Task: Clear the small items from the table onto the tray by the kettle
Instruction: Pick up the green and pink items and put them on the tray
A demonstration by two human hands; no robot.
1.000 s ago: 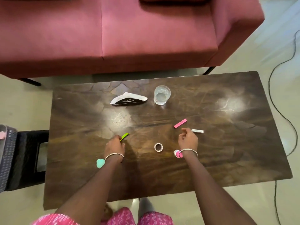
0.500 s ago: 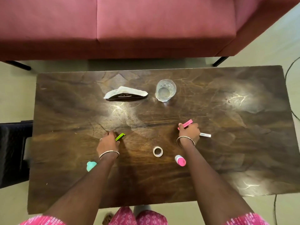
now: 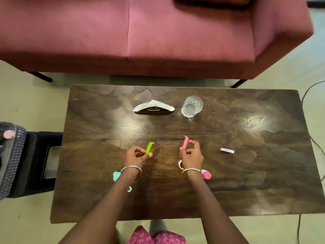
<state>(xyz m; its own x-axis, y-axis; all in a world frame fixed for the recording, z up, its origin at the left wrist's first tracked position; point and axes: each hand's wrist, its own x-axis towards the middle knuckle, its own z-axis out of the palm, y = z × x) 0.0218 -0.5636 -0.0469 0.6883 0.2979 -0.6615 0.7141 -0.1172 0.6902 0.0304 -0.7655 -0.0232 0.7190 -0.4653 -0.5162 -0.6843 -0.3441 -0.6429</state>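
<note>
On the dark wood table (image 3: 263, 173), front middle: left hand (image 3: 136, 156) pinches a green stick (image 3: 149, 148) by its lower end, stick pointing up. Right hand (image 3: 191, 155) pinches a pink stick (image 3: 185, 142) the same way. Both sticks look lifted off the wood.

Lying on the table, 5 small items:
- white stick (image 3: 226, 150), well apart to the right of the right hand
- tape ring (image 3: 180, 164), partly hidden by the right wrist
- pink-capped tube (image 3: 206, 174), just beside that wrist
- teal piece (image 3: 116, 176), beside the left wrist
- smaller teal piece (image 3: 129, 189), beside the left forearm

Judgement: early stage. 2 items in hand, 5 to collect, none seen delivered.

Tray: a dark woven edge (image 3: 12, 161) shows at far left on a low black stand (image 3: 38, 155). I cannot tell whether it is the tray. No kettle made out.

Containers: glass (image 3: 192, 106) upright, clear, contents cannot tell. Napkin holder (image 3: 153, 108) holds white napkins.
</note>
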